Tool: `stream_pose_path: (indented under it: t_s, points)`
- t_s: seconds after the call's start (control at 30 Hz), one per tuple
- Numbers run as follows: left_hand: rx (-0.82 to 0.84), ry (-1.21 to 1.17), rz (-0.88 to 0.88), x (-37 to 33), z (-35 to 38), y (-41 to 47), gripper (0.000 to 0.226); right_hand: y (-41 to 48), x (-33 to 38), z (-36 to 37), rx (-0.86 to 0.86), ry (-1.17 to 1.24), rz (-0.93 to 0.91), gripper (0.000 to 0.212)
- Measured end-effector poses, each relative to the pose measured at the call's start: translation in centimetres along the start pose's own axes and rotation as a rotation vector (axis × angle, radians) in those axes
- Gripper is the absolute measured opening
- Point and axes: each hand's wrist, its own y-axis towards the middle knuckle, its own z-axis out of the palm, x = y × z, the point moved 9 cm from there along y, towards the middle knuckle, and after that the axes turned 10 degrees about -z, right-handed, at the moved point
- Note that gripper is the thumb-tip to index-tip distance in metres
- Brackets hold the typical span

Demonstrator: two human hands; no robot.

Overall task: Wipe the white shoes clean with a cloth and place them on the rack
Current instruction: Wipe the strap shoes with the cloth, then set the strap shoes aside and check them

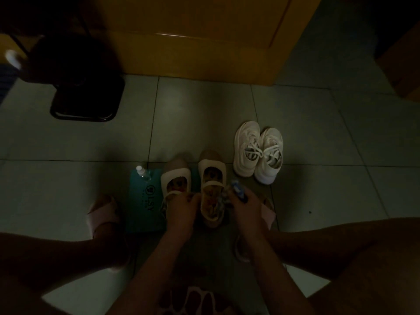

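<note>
Wiping step: left hand grips the white strap shoes on the floor, right hand clamped on the cloth beside them (dim light, contact unclear); next, rub uppers, then find the rack.

White sneakers stand paired at right, toes far; pale strap shoes just left, patterned cloth bunched against one.

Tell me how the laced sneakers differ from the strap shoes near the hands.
The sneakers tie with laces; the strap shoes have one strap and open tops. The sneakers stand untouched on the floor; the strap shoes sit at the left hand and right hand. Both pairs are pale, toes pointing away.
</note>
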Motion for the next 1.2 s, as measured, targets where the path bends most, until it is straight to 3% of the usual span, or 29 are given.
stream_pose_path:
  t_s: [0.07, 0.2, 0.3, 0.43, 0.53, 0.6, 0.83, 0.93, 1.07, 1.2]
  points:
    - [0.011, -0.075, 0.035, -1.8, -1.4, -0.5, 0.035, 0.8, 0.7, 2.5, 0.116, -0.029, -0.003, 0.027]
    - [0.331, -0.445, -0.102, -3.2, -1.0, -0.6, 0.031, 0.4, 2.1, 8.2, 0.392, 0.002, -0.020, 0.053]
    - [0.211, -0.320, -0.072, -2.7, -3.3, 0.9, 0.024, -0.8, 3.0, 11.0, 0.578, 0.072, -0.043, 0.049]
    - [0.119, -0.294, -0.056, -1.6, -7.2, 2.1, 0.017, 0.3, 2.6, 9.2, 0.483, 0.083, -0.004, 0.044]
    - [0.007, -0.226, -0.030, 0.4, -10.7, 3.0, 0.033, 1.7, 1.2, 6.5, 0.366, -0.041, -0.003, 0.037]
    - [-0.094, -0.159, -0.048, 1.8, -12.2, 2.9, 0.029, 2.0, 0.6, 5.6, 0.333, -0.080, -0.012, 0.035]
    - [-0.308, 0.064, 0.014, 3.8, -13.2, 2.3, 0.030, 0.4, 0.4, 8.0, 0.439, -0.248, -0.074, 0.032]
    - [-0.287, 0.101, 0.048, 4.5, -12.5, 2.7, 0.030, -0.6, -0.2, 9.0, 0.482, -0.256, -0.063, 0.033]
    - [-0.226, 0.258, 0.010, 8.6, -10.9, 6.6, 0.050, -1.6, -0.7, 9.3, 0.512, -0.308, -0.082, 0.035]
    - [-0.447, 0.397, 0.109, 3.8, -12.4, 2.8, 0.037, -1.3, -0.5, 8.9, 0.462, -0.355, -0.137, 0.030]
